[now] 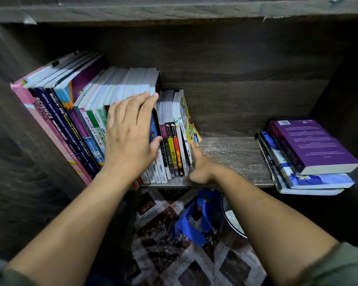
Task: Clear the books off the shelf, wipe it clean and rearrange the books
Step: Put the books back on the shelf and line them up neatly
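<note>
Two bare forearms reach in from olive-green sleeves (343, 265) at the bottom corners. The left hand (130, 133) lies flat on the row of books (81, 120). Its fingers (141, 104) are straight and close together over the spines up to the white page tops, and the thumb is spread against a blue spine; it presses rather than grasps. The right hand (201, 164) stands edge-on against the row's last book, a yellow cartoon-covered paperback (187, 118), fingers stretched flat along its cover, clasping nothing. The row stands at the left end of the shelf (236, 153), leaning left against the side wall. Spines read "SCIENCE PROCESS SKILLS" on pink, "Modul A+ SPM", "ANJAKAN PRIMA", "Kimia", "Tingkatan 4". The shelf is dark wood-grain board. At its right end a stack of books (310, 178) lies flat, jutting past the front edge, a purple paperback (310, 145) on top. Below are a diamond-patterned rug (163, 234), a blue plastic thing (192, 223) and a metal-rimmed bowl (234, 223)
</note>
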A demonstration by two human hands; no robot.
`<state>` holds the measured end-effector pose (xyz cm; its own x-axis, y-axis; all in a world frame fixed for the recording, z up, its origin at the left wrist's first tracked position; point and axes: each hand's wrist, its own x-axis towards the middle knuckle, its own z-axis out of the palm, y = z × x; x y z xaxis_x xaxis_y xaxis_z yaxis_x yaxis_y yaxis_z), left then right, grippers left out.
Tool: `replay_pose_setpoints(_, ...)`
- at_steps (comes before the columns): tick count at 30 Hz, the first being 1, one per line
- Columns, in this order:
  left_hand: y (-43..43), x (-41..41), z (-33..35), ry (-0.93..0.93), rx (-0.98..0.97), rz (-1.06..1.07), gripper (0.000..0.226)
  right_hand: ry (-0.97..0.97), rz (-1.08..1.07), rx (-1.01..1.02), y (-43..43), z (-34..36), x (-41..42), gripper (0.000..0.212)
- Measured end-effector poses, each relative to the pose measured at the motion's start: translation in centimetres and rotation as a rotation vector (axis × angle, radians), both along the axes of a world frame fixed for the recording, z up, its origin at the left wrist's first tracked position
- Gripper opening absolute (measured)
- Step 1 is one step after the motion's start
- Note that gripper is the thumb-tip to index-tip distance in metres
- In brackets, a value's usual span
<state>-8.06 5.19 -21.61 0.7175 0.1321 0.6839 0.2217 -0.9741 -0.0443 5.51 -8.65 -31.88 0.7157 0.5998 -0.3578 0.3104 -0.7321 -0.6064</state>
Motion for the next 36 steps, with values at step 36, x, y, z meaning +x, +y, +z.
replay_pose_setpoints(36,0.2,-0.1,-0.3,0.043,-0.020,0.011,0.097,-0.438,0.197,0.455,0.0,8.0,-1.0,0.081)
